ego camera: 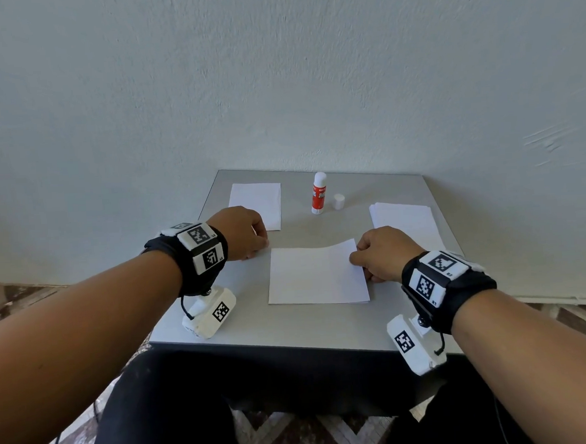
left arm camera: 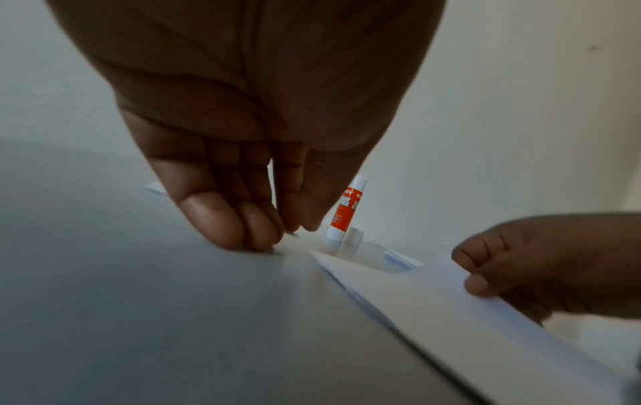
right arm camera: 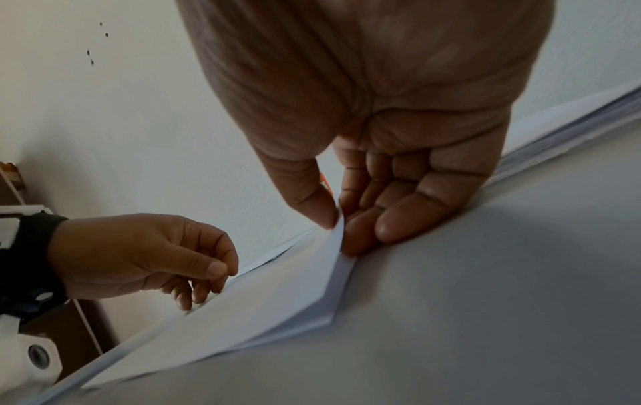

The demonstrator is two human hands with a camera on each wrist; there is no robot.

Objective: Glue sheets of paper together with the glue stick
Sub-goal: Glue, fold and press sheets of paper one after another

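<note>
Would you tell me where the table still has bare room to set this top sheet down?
Bare grey table runs along the near edge, below the centre sheets. A narrower strip lies between them and the glue stick. The back is crowded: left sheet, cap, right stack.

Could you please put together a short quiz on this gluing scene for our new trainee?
1. True or false: the glue stick stands upright with its cap off, beside it.
2. Which hand pinches the edge of the centre sheet? A) left hand B) right hand C) neither
3. Fill in: the paper stack lies on the table at the person's ____ side.

Key: 1 true. 2 B; the right wrist view shows thumb and fingers lifting that edge, while the left fingertips rest at the sheet's opposite edge. 3 right.
</note>
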